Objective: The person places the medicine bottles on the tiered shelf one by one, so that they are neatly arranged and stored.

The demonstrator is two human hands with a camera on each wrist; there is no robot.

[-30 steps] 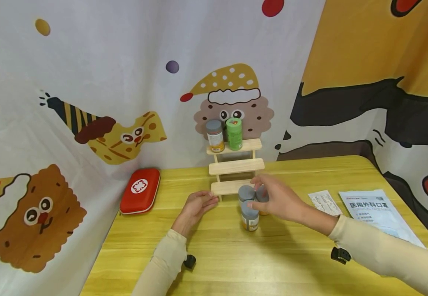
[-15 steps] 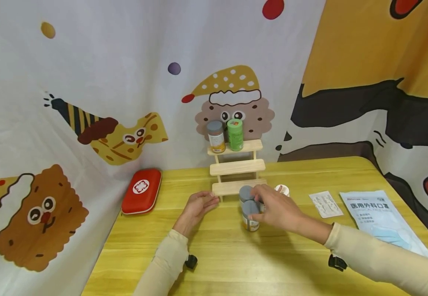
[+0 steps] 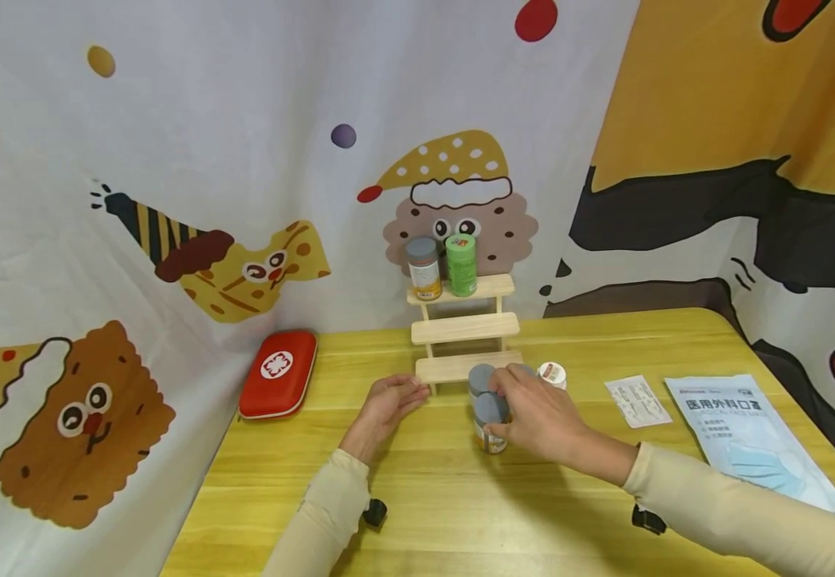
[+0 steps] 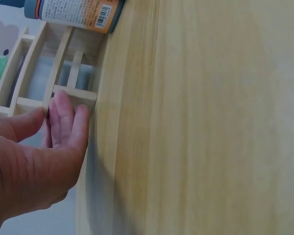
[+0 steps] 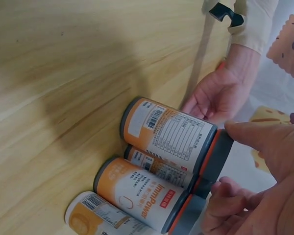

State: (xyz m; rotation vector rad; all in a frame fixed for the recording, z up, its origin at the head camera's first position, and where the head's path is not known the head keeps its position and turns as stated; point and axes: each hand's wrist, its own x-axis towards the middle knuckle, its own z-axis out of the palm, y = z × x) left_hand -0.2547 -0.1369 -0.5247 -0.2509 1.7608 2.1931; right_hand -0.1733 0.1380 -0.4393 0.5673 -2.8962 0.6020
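Observation:
In the head view my left hand (image 3: 391, 403) holds the lower left end of a three-tier wooden display stand (image 3: 464, 327), thumb and fingertips at the bottom step. My right hand (image 3: 543, 417) grips the grey lid of the front supplement bottle (image 3: 491, 433) from above; in the right wrist view its thumb (image 5: 250, 134) presses one side of the lid and fingers curl at the other. Two more grey-lidded bottles stand close by, one behind (image 3: 481, 377) and one labelled ImmPower (image 5: 142, 196), mostly hidden by the hand in the head view. A white-lidded bottle (image 3: 552, 373) stands beyond.
On the stand's top step are a grey-lidded bottle (image 3: 423, 268) and a green bottle (image 3: 461, 264). A red zip case (image 3: 278, 374) lies at left. At right lie a small white packet (image 3: 638, 401) and a face mask pack (image 3: 749, 441). A printed curtain hangs behind the table.
My right hand has shifted slightly left and down, its fingers closing around the front bottle's lid. The white-lidded bottle has come into view behind it. The left hand stays at the stand.

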